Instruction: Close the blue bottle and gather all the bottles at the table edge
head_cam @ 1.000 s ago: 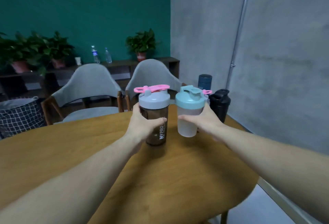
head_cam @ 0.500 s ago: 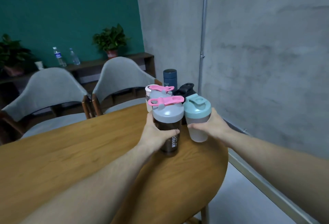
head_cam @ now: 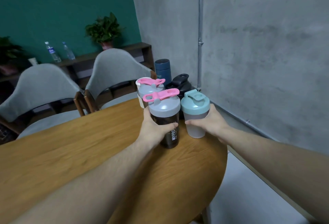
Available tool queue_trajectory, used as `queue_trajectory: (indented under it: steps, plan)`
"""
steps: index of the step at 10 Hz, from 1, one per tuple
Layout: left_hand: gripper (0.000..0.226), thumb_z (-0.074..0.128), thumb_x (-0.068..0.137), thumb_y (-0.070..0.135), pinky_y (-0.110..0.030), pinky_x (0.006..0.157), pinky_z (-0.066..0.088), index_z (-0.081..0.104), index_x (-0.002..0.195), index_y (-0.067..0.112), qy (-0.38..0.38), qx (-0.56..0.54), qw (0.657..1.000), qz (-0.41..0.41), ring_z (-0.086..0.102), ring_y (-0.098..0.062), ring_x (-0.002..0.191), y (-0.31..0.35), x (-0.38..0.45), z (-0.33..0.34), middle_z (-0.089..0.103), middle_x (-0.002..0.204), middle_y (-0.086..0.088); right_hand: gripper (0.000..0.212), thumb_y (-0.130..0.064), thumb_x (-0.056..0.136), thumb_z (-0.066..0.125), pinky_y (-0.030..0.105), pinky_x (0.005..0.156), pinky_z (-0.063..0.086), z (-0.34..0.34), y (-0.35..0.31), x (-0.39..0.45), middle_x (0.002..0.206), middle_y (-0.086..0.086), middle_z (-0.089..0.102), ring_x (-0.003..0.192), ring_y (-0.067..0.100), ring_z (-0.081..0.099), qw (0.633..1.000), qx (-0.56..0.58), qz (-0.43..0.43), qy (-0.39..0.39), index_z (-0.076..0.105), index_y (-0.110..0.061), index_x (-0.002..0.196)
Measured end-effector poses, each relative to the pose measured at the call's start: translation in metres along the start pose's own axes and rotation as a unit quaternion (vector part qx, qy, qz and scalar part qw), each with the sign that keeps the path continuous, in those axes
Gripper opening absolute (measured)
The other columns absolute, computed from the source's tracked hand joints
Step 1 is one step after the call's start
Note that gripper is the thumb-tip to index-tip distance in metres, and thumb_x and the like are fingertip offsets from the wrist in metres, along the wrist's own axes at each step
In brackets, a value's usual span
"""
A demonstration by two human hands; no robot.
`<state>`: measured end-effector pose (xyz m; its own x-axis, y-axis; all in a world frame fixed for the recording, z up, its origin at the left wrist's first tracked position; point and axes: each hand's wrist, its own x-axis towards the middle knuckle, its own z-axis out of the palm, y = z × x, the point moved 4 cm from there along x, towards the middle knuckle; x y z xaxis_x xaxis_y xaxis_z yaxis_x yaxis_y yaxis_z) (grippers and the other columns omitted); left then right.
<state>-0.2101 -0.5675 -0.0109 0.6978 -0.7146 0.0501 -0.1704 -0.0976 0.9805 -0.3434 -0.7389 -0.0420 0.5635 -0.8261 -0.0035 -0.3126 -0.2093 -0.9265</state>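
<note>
My left hand [head_cam: 153, 129] grips a dark shaker bottle [head_cam: 169, 126] with a grey lid and pink flip cap, standing on the round wooden table [head_cam: 89, 152]. My right hand [head_cam: 210, 124] holds a frosted bottle with a closed teal-blue lid [head_cam: 195, 111] right beside it. Just behind them, near the table's far right edge, stand another grey-lidded bottle with a pink cap [head_cam: 151, 88], a black bottle [head_cam: 179, 83] and a dark blue flask [head_cam: 162, 70]. All the bottles stand close together.
Two grey chairs [head_cam: 114, 69] stand at the table's far side. A concrete wall [head_cam: 258, 45] with a metal pipe rises close on the right. A shelf with plants and water bottles [head_cam: 51, 52] runs along the green wall.
Both hands have carried their bottles toward the far right table edge, up against the other bottles. My view has swung right.
</note>
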Motion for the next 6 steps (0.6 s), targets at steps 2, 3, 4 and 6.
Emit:
queue_trajectory:
  steps: [2, 3, 4, 6]
  plan:
    - [0.086, 0.089, 0.071, 0.003, -0.038, 0.100, 0.049, 0.034, 0.130, 0.032, 0.004, -0.007, 1.000, -0.004, 0.055, -0.014, 0.113, -0.006, 0.004, 0.005, 0.055, 0.114, 0.017, 0.099, -0.030, 0.061, 0.097, 0.035, 0.097, 0.047, 0.000, 0.006, 0.000, 0.129, 0.000, 0.056, 0.120, 0.019, 0.053, 1.000, 0.014, 0.011, 0.000, 0.038, -0.019, 0.140]
    - [0.087, 0.090, 0.071, 0.005, -0.038, 0.099, 0.049, 0.034, 0.132, 0.032, 0.003, -0.009, 1.000, -0.013, 0.055, -0.013, 0.112, -0.005, 0.003, 0.005, 0.055, 0.112, 0.018, 0.102, -0.030, 0.064, 0.096, 0.035, 0.097, 0.047, -0.001, 0.007, -0.003, 0.135, 0.003, 0.055, 0.123, 0.022, 0.053, 0.999, 0.009, 0.033, -0.005, 0.033, -0.019, 0.143]
    - [0.097, 0.091, 0.069, 0.008, -0.040, 0.103, 0.047, 0.032, 0.145, 0.026, -0.003, -0.001, 1.000, -0.026, 0.052, -0.015, 0.116, -0.005, 0.003, 0.004, 0.053, 0.117, 0.013, 0.111, -0.031, 0.066, 0.095, 0.036, 0.097, 0.045, -0.005, 0.008, -0.007, 0.143, 0.006, 0.051, 0.129, 0.025, 0.050, 0.999, 0.003, 0.049, -0.011, 0.024, -0.020, 0.152]
    - [0.116, 0.093, 0.069, 0.016, -0.038, 0.107, 0.041, 0.018, 0.157, 0.023, 0.001, 0.034, 0.998, -0.055, 0.044, -0.021, 0.132, 0.005, -0.024, -0.013, 0.041, 0.150, -0.004, 0.112, -0.027, 0.075, 0.089, 0.045, 0.101, 0.047, -0.022, 0.003, -0.037, 0.149, 0.015, 0.046, 0.126, 0.032, 0.052, 0.994, -0.062, 0.087, -0.018, 0.015, -0.022, 0.159]
